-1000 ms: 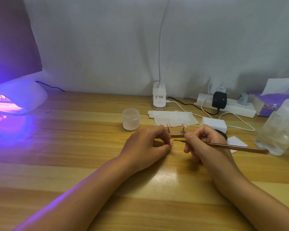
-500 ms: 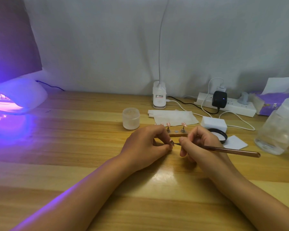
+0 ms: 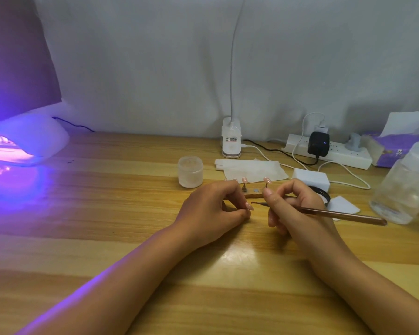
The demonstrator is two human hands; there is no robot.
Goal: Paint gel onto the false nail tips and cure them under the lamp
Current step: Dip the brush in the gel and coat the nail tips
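Observation:
My left hand (image 3: pixel 213 210) rests on the table and pinches a small pink nail tip (image 3: pixel 249 206) between thumb and forefinger. My right hand (image 3: pixel 293 206) grips a thin copper-coloured brush (image 3: pixel 341 215), its dark bristle end pointing left, a short gap from the tip. Just behind the hands a wooden holder strip (image 3: pixel 253 196) carries pink nail tips on little stands (image 3: pixel 244 181). The curing lamp (image 3: pixel 22 146) glows purple at the far left.
A frosted jar (image 3: pixel 190 171) stands behind my left hand, with white wipes (image 3: pixel 252 170) beside it. A black-rimmed open pot (image 3: pixel 323 193), white box (image 3: pixel 311 178), power strip (image 3: pixel 336 153), clear plastic bottle (image 3: pixel 406 184) and purple tissue pack (image 3: pixel 394 151) fill the right.
The brush end touched the held nail tip half a second ago and has now drawn back a little to the right. My left hand stays in place.

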